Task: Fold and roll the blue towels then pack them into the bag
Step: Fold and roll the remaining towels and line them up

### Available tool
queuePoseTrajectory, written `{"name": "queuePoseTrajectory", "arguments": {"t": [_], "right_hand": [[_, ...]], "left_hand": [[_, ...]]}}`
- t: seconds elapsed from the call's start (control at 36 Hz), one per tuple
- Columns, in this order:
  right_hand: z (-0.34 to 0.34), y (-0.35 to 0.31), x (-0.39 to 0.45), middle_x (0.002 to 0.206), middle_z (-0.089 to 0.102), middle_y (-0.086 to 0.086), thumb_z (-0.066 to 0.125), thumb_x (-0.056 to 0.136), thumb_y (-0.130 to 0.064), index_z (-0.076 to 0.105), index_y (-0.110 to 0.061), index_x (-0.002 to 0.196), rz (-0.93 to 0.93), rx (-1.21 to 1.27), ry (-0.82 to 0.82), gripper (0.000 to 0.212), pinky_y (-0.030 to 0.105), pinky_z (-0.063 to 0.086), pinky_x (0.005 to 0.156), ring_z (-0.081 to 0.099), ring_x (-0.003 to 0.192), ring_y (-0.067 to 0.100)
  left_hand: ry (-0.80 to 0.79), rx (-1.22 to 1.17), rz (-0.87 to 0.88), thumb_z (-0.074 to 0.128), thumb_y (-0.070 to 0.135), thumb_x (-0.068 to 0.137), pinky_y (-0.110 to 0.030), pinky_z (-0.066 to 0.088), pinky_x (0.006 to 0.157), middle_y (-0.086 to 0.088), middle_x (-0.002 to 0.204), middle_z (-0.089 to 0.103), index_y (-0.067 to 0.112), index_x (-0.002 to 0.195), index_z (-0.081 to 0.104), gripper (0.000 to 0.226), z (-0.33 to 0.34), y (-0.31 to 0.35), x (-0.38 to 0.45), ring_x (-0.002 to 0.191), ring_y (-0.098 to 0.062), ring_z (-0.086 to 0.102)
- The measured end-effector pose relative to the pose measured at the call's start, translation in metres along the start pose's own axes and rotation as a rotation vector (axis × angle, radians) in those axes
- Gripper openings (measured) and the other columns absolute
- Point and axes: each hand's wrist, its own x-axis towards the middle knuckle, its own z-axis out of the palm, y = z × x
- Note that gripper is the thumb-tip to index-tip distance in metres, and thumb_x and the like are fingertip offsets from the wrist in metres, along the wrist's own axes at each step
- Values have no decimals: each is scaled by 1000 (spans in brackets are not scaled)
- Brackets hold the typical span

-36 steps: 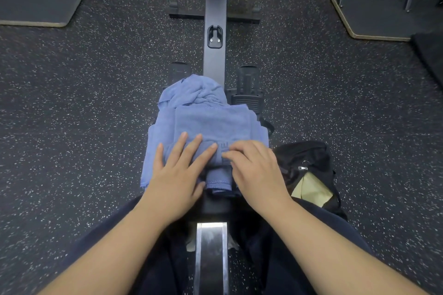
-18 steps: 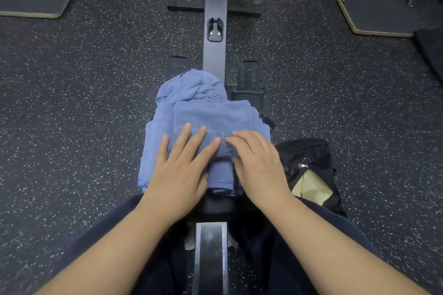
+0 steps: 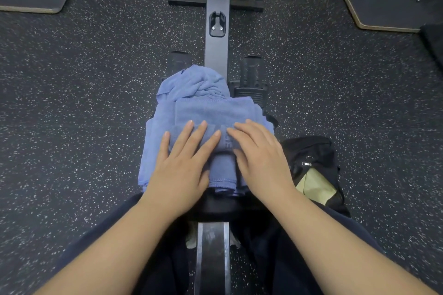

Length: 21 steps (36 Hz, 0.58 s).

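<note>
A person seated astride a rowing machine's rail [image 3: 217, 60] presses both hands flat on a folded blue towel [image 3: 213, 112] lying across the machine's seat at the frame's centre. The left hand [image 3: 182, 165] lies with fingers straight and slightly spread on the roll's near-left portion; the right hand [image 3: 260, 155], fingers together and only lightly bent, rests on its right portion, fingertips pointing toward 11 o'clock. Neither hand grips anything. A rolled section of cloth shows between the palms, its hemmed end hanging toward 6 o'clock. A second, crumpled blue towel [image 3: 196, 84] sits just beyond at 12 o'clock, touching the first. The black bag [image 3: 311, 153] stands open on the speckled floor [image 3: 84, 103] at 4 o'clock from the towels, a pale yellow-green item [image 3: 314, 189] visible inside. The terry cloth looks soft, light and limp, likely to unroll if released; it appears best handled by palms bearing evenly on the roll, then taken around its middle for the short lift to the bag.
</note>
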Motion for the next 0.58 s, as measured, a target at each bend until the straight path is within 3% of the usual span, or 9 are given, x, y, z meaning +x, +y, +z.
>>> {"name": "queuePoseTrajectory", "arguments": {"t": [0.14, 0.33, 0.58], "right_hand": [[-1, -3, 0, 116, 64, 10, 53, 81, -7, 67, -5, 109, -51, 32, 61, 31, 42, 44, 98, 56, 114, 30], [7, 2, 0, 129, 58, 10, 56, 78, -10, 61, -6, 123, -18, 10, -16, 45, 48, 40, 104, 47, 126, 28], [9, 2, 6, 143, 47, 7, 42, 83, -22, 46, -9, 139, 10, -117, -133, 57, 50, 35, 109, 33, 138, 28]], "left_hand": [[-3, -43, -30, 54, 26, 74, -54, 13, 111, -2, 154, 36, 30, 146, 29, 76, -1, -2, 8, 143, -20, 17], [45, -73, -32, 53, 25, 75, -55, 11, 111, -3, 154, 35, 30, 144, 29, 73, 3, -4, 19, 143, -22, 20], [36, -146, -81, 47, 30, 79, -53, 2, 114, 0, 156, 31, 28, 145, 39, 67, 1, -6, 38, 147, -23, 16]]}}
